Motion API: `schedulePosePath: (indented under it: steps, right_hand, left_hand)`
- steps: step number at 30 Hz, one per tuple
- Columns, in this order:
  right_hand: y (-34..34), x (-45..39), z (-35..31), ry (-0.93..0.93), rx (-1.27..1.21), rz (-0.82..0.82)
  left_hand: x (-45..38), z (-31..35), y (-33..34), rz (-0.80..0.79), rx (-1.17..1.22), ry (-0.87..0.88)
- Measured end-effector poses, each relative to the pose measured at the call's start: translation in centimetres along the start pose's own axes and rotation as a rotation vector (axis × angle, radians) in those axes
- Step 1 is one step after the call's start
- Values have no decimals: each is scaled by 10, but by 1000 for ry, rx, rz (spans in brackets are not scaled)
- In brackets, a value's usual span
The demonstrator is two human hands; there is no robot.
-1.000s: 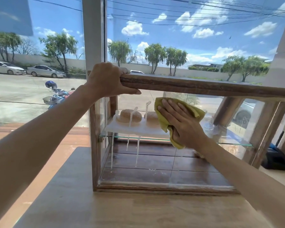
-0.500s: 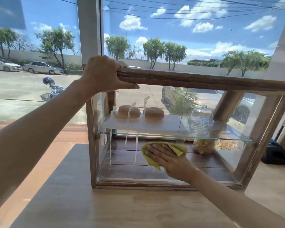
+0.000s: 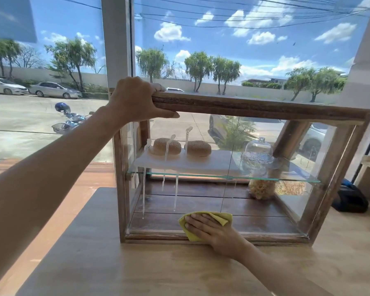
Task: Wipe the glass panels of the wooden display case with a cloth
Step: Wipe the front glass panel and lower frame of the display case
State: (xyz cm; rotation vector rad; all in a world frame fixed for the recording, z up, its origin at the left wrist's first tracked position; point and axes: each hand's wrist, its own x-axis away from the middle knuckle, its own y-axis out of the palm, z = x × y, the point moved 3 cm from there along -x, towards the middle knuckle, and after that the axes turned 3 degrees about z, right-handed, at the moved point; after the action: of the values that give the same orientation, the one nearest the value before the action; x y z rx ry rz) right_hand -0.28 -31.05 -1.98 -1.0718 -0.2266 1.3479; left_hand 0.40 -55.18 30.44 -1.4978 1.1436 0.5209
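Yellow cloth [image 3: 209, 223] flat under right hand [image 3: 212, 229], low on glass; left hand [image 3: 135, 99] grip closed on case top [image 3: 254, 107].

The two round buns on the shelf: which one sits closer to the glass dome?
The right bun. It sits between the left bun and the glass dome on the glass shelf.

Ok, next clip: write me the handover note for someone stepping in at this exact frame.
Left hand grips the top left corner of the wooden display case, steadying it.
Right hand presses the yellow cloth flat on the front glass panel, at its bottom edge, left of centre.
Done: cannot tell which areas are clean.
Left: white drip streaks still run down the left part of the front glass; side panels look untouched.
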Motion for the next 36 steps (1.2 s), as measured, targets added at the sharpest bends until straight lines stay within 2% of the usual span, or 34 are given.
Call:
schedulePosePath:
  steps: [7,13,17,20,23,36]
  right_hand:
    - [-79,-26,15,177,-132,381]
    - [-151,-69,78,328,35,600]
    - [-150,-85,105,354,128,534]
    - [-137,-89,110,361,82,456]
    - [-136,-94,111,368,11,443]
    - [-139,-157,95,121,-27,342]
  left_hand:
    - [7,-16,-6,-81,-27,-27]
    - [12,-21,-10,-84,-75,-54]
    - [13,-21,-11,-46,-67,-61]
    - [13,-22,-9,-28,-46,-52]
    - [12,-22,-8,3,-42,-38]
    - [12,-25,-1,33,-54,-17]
